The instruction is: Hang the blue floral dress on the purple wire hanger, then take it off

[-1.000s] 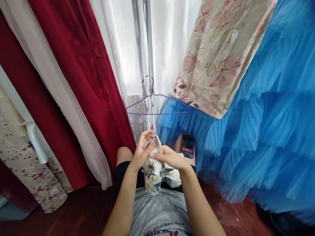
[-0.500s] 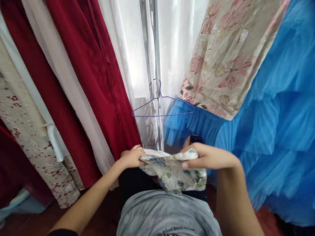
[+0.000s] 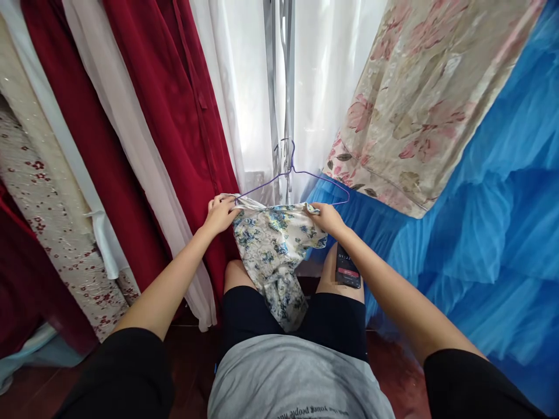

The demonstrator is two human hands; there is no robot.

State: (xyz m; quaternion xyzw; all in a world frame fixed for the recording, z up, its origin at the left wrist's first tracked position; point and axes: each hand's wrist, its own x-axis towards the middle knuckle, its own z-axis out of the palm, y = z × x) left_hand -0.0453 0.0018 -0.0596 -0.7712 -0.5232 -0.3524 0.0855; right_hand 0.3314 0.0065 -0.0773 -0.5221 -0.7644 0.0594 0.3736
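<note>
A small floral garment [image 3: 273, 250] hangs spread between my two hands in front of me. My left hand [image 3: 220, 213] grips its left top corner with closed fingers. My right hand [image 3: 325, 217] pinches its right top corner. The cloth's top edge is level with the bottom bar of a purple wire hanger [image 3: 293, 180], which hangs from a metal pole [image 3: 279, 93]. The lower part of the garment drapes down over my lap.
A phone [image 3: 347, 269] rests on my right thigh. Dark red dresses [image 3: 174, 105] and a white one hang left, a floral beige dress [image 3: 428, 99] and a blue tulle skirt [image 3: 489, 209] right. White curtains are behind the pole.
My hands went from holding the garment bunched together to pulling it wide apart, then lifted it up and forward to the hanger's bar.
</note>
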